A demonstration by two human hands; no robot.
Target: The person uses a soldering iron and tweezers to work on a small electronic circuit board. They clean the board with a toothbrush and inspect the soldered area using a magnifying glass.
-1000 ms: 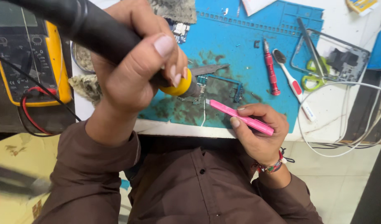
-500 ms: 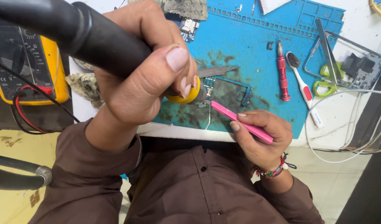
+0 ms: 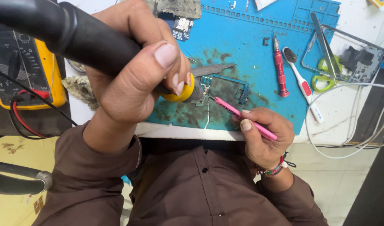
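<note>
Left hand (image 3: pixel 133 79) wrapped around the black handle of a hot-air tool (image 3: pixel 87 37), thumb on top, fingers curled under. The handle's rear runs off the top-left edge. Its yellow collar (image 3: pixel 181 90) pokes out past the fingertips; the nozzle tip itself is mostly masked by the hand, and I can't tell if it touches anything.

Right hand (image 3: pixel 265 136) pinches a pink tool (image 3: pixel 242 117) pen-style, thumb and forefinger closed on the shaft. The pink tip sits at the small board (image 3: pixel 205 86) on the blue mat (image 3: pixel 250 46), just beside the collar. The board is partly covered by collar and tip, its detail too small to read. A thin white wire (image 3: pixel 207 115) runs from it toward the mat's near edge.

Versus 0.5 s ago: same grips, the collar holds over the board, the pink tip has edged closer to it. The rest of the shift looks like head motion.

Edges and room: the work spot is near the mat's front edge, close to the table lip. Left of the left hand is a yellow multimeter (image 3: pixel 24 71) with red and black leads, cut off by the frame. Right of the board are a red screwdriver (image 3: pixel 279 71), a toothbrush (image 3: pixel 302 83), tweezers (image 3: pixel 325 37) and a phone frame (image 3: pixel 350 58), all well apart from the hands. Bare mat lies between board and screwdriver. A white cable (image 3: pixel 346 121) loops along the right side.
</note>
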